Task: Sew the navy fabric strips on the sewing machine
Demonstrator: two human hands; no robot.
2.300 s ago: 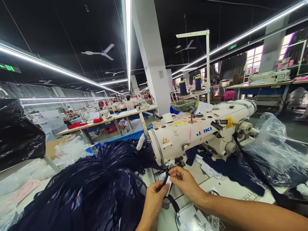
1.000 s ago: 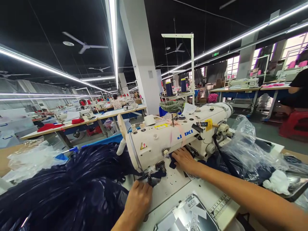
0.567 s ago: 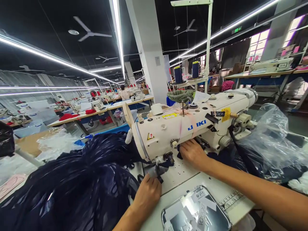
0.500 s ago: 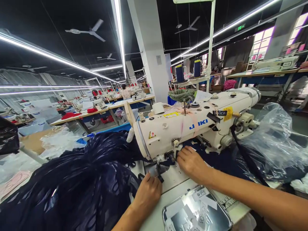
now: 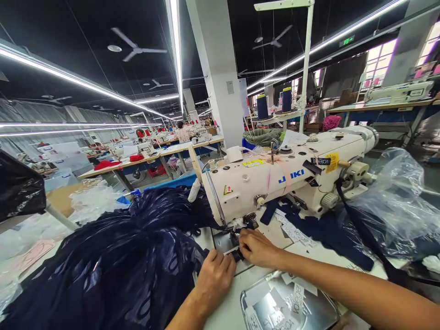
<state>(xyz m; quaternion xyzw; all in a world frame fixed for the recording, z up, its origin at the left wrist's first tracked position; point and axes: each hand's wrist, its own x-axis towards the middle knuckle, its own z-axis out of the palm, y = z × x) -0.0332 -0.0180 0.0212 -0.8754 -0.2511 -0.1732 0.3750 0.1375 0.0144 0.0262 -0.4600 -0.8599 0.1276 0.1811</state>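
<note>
A white JUKI sewing machine (image 5: pixel 254 183) stands in front of me, its needle area low at its left end. My left hand (image 5: pixel 216 275) is closed just in front of that area, fingertips pinching a dark fabric strip (image 5: pixel 236 255). Close by on the right, my right hand (image 5: pixel 259 248) is bent over the same strip, with thumb and fingers together. The fingers hide part of the strip. To the left lies a big heap of glossy navy straps (image 5: pixel 113 256), reaching the machine bed. Beneath my right forearm is a metal tray (image 5: pixel 318 305) with printed labels (image 5: pixel 297 298).
Navy fabric pieces (image 5: pixel 319 229) and a paper strip of printed labels (image 5: pixel 295 231) lie behind my right forearm. A clear plastic bag (image 5: pixel 395 197) is at the right. Navy thread cones (image 5: pixel 262 107) stand behind the machine. A black bag (image 5: pixel 20 185) hangs at the left edge.
My right hand has come down and left from beside the machine head to the strip near my left hand. The navy pieces and paper labels behind it are now more exposed.
</note>
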